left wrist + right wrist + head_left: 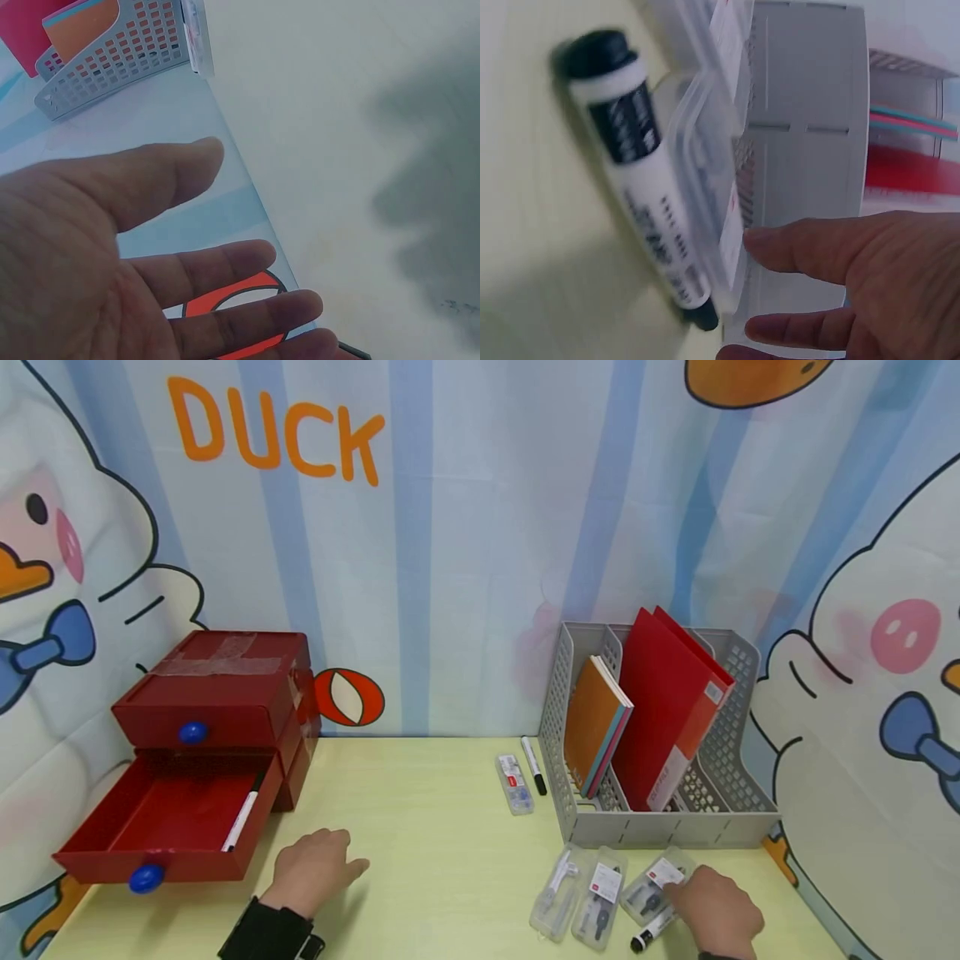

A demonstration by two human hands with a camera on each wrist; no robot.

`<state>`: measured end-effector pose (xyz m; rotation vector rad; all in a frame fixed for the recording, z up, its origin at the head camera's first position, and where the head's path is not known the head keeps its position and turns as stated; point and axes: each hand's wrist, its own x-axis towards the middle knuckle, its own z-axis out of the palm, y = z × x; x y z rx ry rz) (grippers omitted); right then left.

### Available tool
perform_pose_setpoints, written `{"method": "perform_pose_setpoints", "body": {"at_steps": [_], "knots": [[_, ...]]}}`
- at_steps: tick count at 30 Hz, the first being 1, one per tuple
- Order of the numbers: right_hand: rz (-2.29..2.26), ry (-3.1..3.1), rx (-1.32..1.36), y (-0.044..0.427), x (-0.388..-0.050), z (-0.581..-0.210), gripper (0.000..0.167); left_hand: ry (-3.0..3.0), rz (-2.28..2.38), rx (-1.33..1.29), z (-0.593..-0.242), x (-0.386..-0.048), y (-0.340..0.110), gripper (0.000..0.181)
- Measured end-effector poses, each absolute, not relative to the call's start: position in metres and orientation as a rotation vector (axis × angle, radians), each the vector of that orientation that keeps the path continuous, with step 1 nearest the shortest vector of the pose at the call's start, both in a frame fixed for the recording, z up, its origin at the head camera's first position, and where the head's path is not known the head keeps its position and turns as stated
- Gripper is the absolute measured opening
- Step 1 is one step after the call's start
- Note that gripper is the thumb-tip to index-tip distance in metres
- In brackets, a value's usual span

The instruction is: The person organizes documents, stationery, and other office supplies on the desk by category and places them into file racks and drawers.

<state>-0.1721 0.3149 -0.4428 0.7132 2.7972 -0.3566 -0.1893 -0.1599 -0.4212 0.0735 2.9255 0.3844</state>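
Observation:
My right hand (716, 912) is at the front right, above a thick white marker with a black cap (652, 932). In the right wrist view the thumb and fingers stand apart, and the marker (649, 187) lies on the table beside a clear plastic case (705, 187). Three such cases lie before the grey rack: one with a white tool (553, 893), one labelled (600, 897), and one close to my right fingertips (658, 883). My left hand (309, 870) hovers over the table near the pulled-out drawer, fingers extended and holding nothing (225, 262).
At left, a dark red drawer box (217, 689) has its lower drawer (157, 867) pulled out, a white marker (243, 814) inside. The grey rack (675, 831) holds notebooks (592, 718) and a red folder (660, 710). A small case (514, 785) and a marker (533, 766) lie left of it.

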Motion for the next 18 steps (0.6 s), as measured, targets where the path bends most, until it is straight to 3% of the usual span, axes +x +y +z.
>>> {"method": "perform_pose_setpoints", "body": {"at_steps": [8, 18], "knots": [[-0.367, 2.713, 0.823, 0.324, -0.172, -0.455, 0.041, 2.903, 0.373, 0.068, -0.422, -0.190, -0.158, 0.041], [-0.379, 2.733, 0.719, 0.326, -0.165, -0.462, 0.041, 2.888, 0.388, 0.071, -0.425, -0.188, -0.155, 0.039]]}}
